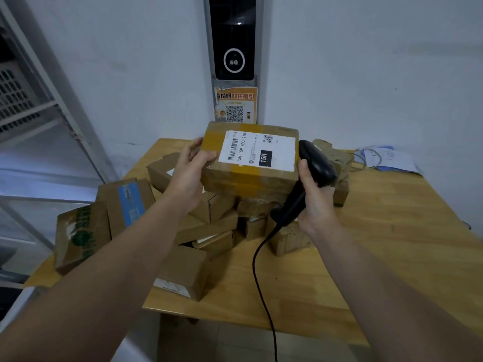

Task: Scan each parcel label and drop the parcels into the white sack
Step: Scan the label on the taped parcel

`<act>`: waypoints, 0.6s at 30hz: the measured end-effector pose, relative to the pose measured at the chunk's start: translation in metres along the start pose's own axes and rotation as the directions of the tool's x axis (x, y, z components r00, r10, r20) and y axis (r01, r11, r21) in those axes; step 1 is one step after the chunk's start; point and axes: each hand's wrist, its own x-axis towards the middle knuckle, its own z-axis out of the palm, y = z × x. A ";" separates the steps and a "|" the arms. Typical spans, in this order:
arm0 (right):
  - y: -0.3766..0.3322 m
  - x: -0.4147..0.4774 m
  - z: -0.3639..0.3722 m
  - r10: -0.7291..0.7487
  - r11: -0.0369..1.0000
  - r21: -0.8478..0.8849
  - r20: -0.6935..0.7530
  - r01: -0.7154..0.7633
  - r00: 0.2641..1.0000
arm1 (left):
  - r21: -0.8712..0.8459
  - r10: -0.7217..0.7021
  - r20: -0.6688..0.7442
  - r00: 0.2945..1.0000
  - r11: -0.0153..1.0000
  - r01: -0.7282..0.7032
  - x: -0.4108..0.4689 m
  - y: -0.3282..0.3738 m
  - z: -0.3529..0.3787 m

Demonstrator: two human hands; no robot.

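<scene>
Parcel (251,160) above parcel pile (209,223) on table (392,244); scanner (311,176) right.

Brown cardboard parcel (271,178), matt and creased, bound with glossy yellowish tape (245,170) and topped by a smooth white paper label (257,151). Black plastic handheld scanner (317,164), faintly shiny. Pale wooden tabletop (379,231), smooth with a satin finish.
</scene>
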 end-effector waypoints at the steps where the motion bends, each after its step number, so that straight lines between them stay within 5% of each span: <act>1: -0.001 0.000 -0.001 0.036 0.999 0.000 0.034 -0.036 0.999 | 0.002 0.032 0.050 0.998 0.999 -0.033 0.000 0.001 -0.001; 5: -0.002 0.001 -0.004 0.126 0.992 -0.036 0.093 -0.123 0.988 | 0.010 0.038 0.092 0.995 0.999 -0.039 -0.001 0.001 -0.006; 12: 0.017 -0.010 0.014 0.058 0.978 0.209 -0.144 -0.027 0.988 | -0.062 -0.150 0.146 0.978 0.985 0.160 -0.016 -0.019 0.023; 18: 0.028 -0.015 0.005 0.123 0.987 0.113 -0.119 -0.110 0.985 | -0.078 -0.122 0.067 0.990 0.989 0.127 -0.010 -0.030 0.028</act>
